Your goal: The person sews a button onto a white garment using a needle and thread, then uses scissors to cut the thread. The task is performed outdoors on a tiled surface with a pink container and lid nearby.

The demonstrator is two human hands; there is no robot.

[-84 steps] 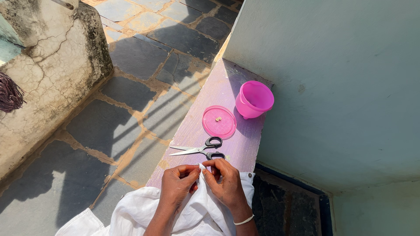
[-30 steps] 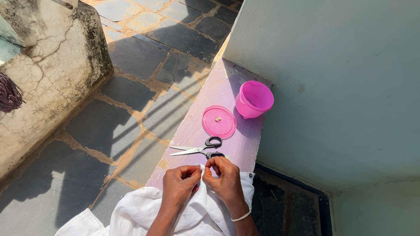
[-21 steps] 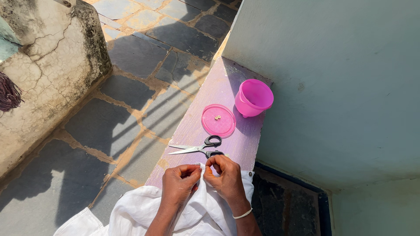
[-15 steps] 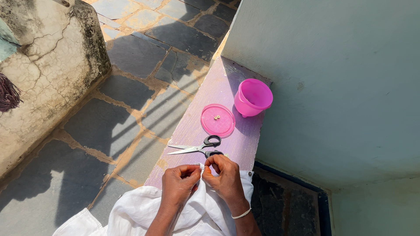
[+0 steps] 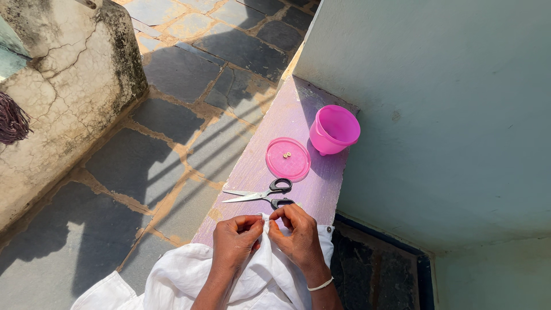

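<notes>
Nothing moved: pink lid [image 5: 288,159] holds perhaps two beads [image 5: 286,155].

Outdoor paved yard, hard sun.

Floor [image 5: 172,74] of dark irregular stone slabs with sandy joints, crossed by long barred shadows. Pale green plastered wall [image 5: 436,97] at right, mostly in shade. Narrow purple-painted ledge [image 5: 287,115] runs along its foot, paint worn at the edge. Cracked, weather-stained masonry block [image 5: 63,86] at left, blackened along its corner.
</notes>
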